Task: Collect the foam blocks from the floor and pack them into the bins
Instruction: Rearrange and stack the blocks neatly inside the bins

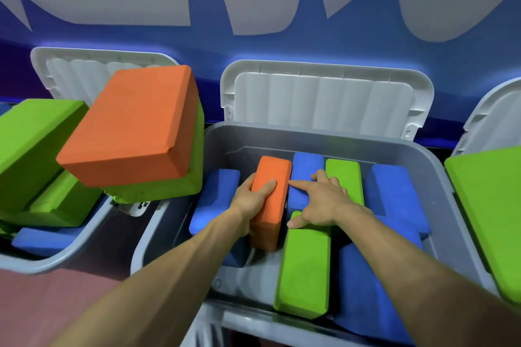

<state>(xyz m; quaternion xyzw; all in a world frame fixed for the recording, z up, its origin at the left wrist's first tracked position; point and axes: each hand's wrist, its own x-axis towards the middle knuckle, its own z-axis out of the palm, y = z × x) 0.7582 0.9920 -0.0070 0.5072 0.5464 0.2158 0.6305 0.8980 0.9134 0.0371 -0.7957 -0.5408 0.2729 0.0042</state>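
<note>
An orange foam block (273, 175) stands on its edge inside the middle grey bin (439, 175). My left hand (253, 194) grips it from the left side, thumb across its top face. My right hand (321, 203) rests with spread fingers on the blue block (306, 166) and green block (306, 265) beside it, index finger touching the orange block's right edge. More blue blocks (394, 191) and a green block (348, 177) stand packed in the same bin.
The left bin (70, 251) overflows with green blocks (31, 144) and a large orange block (132, 124) on top. A green block (490, 211) lies on the right bin. Open white lids (324, 96) lean against the blue wall. Pink floor (50, 307) lies at lower left.
</note>
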